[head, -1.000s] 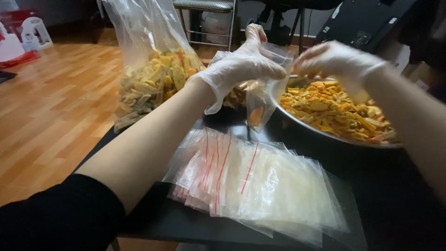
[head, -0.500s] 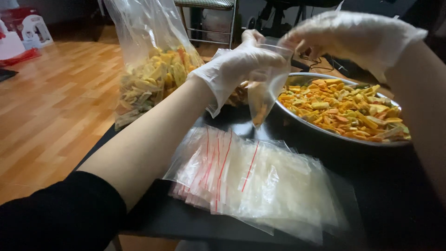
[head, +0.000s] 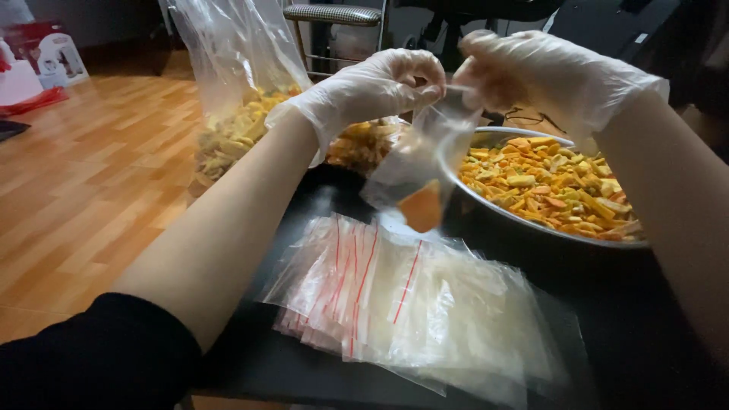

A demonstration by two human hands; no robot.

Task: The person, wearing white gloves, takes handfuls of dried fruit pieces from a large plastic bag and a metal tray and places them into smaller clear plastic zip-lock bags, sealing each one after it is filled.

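Above the round metal bowl of orange and yellow snack chips (head: 531, 144), your gloved left hand (head: 372, 87) and gloved right hand (head: 531, 68) both pinch the top of a small clear plastic zip bag (head: 414, 171) with an orange chip inside. Just before the bowl lies a pile of flat clear zip bags with red stripes (head: 410, 304); left of the bowl stands a large clear plastic bag of chips (head: 228, 91).

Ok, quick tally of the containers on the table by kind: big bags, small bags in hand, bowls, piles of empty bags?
Large clear bag of mixed chips: 1
Small zip bag, held by left hand and right hand: 1
Metal bowl of chips: 1
Pile of empty zip bags: 1
Total: 4
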